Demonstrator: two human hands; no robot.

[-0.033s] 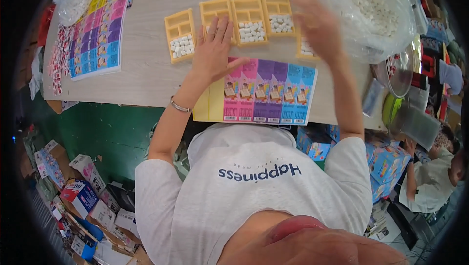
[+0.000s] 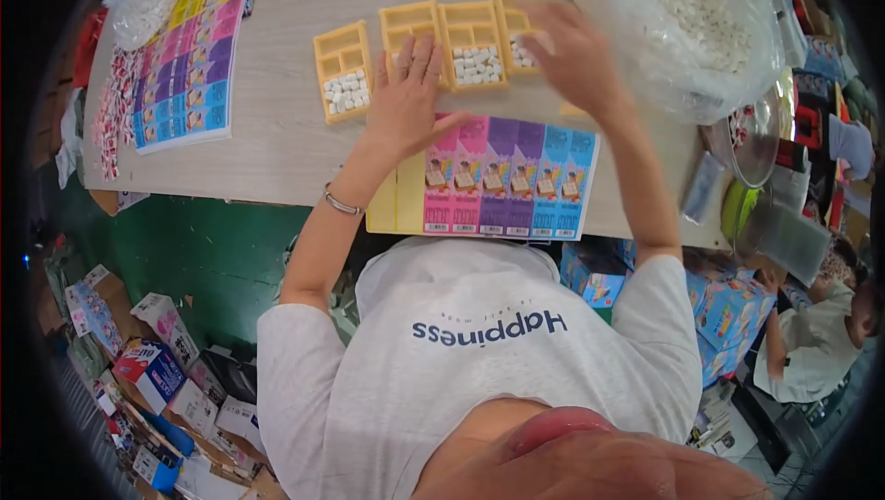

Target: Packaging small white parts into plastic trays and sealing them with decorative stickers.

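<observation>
My left hand lies with its fingers stretched over the lower part of a yellow compartment tray, hiding much of what is in it. To its left sits another yellow tray with small white pellets in its largest compartment. A third tray just right of the hand holds similar white pellets. My right hand, blurred at the fingers, is over the right side of a fourth tray. Below the hands is a stack of colourful printed card sheets.
A big clear bag of white pieces stands at the back right, by a clear round bowl. More printed sheets and red-and-white small packets lie at left. Blue boxes stand below the table; a co-worker sits at right.
My right hand has moved left, from over the rightmost tray to the fourth tray, and now hides most of the rightmost one. My left hand stays on its tray.
</observation>
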